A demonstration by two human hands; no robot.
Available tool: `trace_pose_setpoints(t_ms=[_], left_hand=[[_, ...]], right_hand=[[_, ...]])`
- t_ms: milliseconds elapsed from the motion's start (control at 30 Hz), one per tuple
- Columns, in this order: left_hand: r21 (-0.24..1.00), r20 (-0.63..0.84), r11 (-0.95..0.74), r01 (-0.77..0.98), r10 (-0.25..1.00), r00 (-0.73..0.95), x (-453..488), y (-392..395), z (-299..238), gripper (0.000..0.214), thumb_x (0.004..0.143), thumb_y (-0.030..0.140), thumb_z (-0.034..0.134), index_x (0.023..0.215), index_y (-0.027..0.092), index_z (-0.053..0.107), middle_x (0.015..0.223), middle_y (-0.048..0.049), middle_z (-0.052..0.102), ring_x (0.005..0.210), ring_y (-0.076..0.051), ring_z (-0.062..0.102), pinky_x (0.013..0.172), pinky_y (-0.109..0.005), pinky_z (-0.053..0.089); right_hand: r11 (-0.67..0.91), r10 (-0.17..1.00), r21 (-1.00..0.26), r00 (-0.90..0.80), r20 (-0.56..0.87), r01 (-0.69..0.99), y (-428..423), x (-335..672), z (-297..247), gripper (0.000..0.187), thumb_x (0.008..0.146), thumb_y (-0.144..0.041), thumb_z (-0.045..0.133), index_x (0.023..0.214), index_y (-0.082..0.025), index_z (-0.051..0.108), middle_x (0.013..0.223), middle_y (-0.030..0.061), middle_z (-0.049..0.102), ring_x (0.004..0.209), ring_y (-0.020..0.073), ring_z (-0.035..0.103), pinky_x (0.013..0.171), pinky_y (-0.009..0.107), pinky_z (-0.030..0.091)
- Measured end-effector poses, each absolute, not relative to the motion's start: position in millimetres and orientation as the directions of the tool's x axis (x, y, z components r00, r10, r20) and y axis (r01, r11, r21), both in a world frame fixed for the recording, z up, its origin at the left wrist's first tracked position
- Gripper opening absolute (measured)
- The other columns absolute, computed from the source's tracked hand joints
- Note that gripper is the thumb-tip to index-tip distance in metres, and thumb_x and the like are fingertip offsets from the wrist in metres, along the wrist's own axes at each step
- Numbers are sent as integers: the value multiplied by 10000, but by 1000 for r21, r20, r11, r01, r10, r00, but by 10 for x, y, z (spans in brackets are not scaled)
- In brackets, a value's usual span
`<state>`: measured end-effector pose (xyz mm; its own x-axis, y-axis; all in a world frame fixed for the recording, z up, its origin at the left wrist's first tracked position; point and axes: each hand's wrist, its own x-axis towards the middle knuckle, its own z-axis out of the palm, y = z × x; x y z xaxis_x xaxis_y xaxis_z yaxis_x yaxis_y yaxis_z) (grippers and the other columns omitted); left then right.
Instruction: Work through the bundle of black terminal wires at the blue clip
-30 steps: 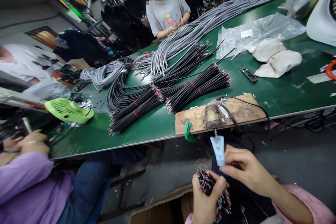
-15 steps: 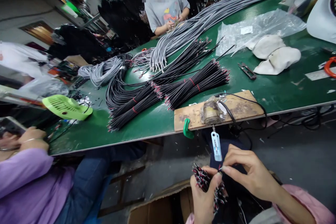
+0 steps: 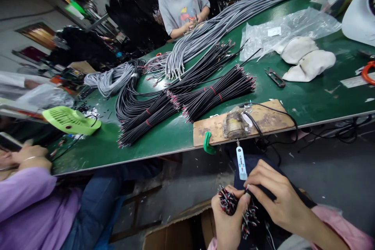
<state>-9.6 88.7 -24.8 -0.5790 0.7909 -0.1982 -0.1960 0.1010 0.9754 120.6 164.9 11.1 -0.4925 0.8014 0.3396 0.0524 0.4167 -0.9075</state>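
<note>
My left hand [image 3: 224, 218] is closed round a bundle of black cables [image 3: 249, 220] whose cut ends show red and white wires. Thumb and forefinger of my right hand [image 3: 272, 193] pinch the end of one cable beside my left thumb; the fingertips hide most of that end. Just above the pinch hangs a light blue plastic piece [image 3: 241, 164], fixed to the shaft of a small motor [image 3: 235, 125]. The motor is mounted on a wooden board [image 3: 269, 115] at the table's edge, with a green clamp [image 3: 208, 143] at the board's left.
Tied black cables [image 3: 216, 93] and long grey cables [image 3: 205, 39] lie on the green table [image 3: 164, 140]. Snips [image 3: 275, 78], white gloves [image 3: 310, 60] and a green fan [image 3: 72, 121] are there too. Below is a cardboard box [image 3: 172, 234]. Co-workers sit left and across.
My right fingertips have closed further over the cable end, so its red wire no longer shows. The bundle in my left hand has tilted slightly. The whole view has shifted a little.
</note>
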Motion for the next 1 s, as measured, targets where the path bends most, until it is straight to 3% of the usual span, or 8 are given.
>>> trace_pose_setpoints(t_ms=[133, 267, 333, 533, 733, 867, 933, 1000], left_hand=[[974, -156, 38, -222, 827, -540, -81, 956, -136, 188, 636, 252, 853, 640, 167, 686, 625, 12, 630, 621, -143, 598, 629, -232, 485], [968, -110, -11, -249, 877, -468, -112, 1008, -18, 157, 634, 227, 851, 601, 184, 703, 600, 17, 636, 578, -120, 570, 595, -209, 455], [971, -107, -10, -240, 877, -468, -143, 1009, -5, 156, 632, 221, 851, 610, 183, 701, 603, 9, 642, 582, -134, 582, 591, -226, 463], [967, -175, 52, -250, 846, -503, -168, 949, -100, 224, 659, 271, 834, 648, 173, 633, 657, -13, 644, 627, -176, 629, 542, -256, 488], [976, -185, 93, -194, 825, -534, -136, 936, -113, 286, 631, 354, 845, 657, 167, 630, 650, -25, 635, 640, -204, 648, 533, -277, 514], [976, -166, 69, -207, 851, -498, -132, 953, -104, 266, 645, 358, 840, 647, 176, 645, 646, -20, 643, 622, -190, 636, 611, -306, 535], [976, -139, 42, -212, 874, -466, -137, 968, -88, 251, 648, 359, 839, 637, 180, 664, 642, -22, 648, 631, -194, 636, 629, -314, 536], [979, -105, 14, -202, 888, -448, -151, 989, -54, 205, 643, 321, 845, 630, 184, 693, 637, -25, 653, 623, -192, 634, 603, -298, 526]], right_hand=[[97, 839, -995, -534, 102, -36, 1661, 1162, 74, 213, 973, -254, 459, 811, -174, 571, 794, 40, 564, 758, 182, 525, 729, 325, 421], [-267, 741, -946, -667, -78, -185, 1738, 1160, 19, 287, 914, -415, 575, 808, -151, 614, 772, 30, 567, 736, 173, 550, 676, 292, 439], [-211, 756, -960, -654, -40, -185, 1765, 1176, 22, 274, 905, -395, 603, 819, -143, 664, 793, 48, 602, 771, 184, 570, 709, 305, 440], [259, 812, -961, -516, 272, -99, 1767, 1213, 88, 133, 928, -207, 591, 895, -196, 720, 772, 43, 663, 766, 186, 560, 806, 365, 400], [358, 801, -933, -505, 321, -25, 1718, 1201, 115, 143, 940, -143, 522, 896, -187, 651, 809, 48, 636, 790, 195, 555, 841, 381, 393], [-48, 813, -987, -580, 51, -154, 1695, 1173, 52, 216, 935, -316, 551, 799, -163, 621, 781, 41, 580, 759, 182, 543, 762, 330, 429], [-335, 735, -910, -672, -91, -243, 1719, 1155, 4, 281, 869, -412, 636, 783, -145, 630, 745, 30, 567, 719, 168, 539, 686, 290, 434], [-485, 685, -830, -710, -165, -275, 1783, 1132, -16, 326, 789, -449, 718, 795, -130, 650, 724, 23, 575, 703, 160, 543, 674, 276, 438]])
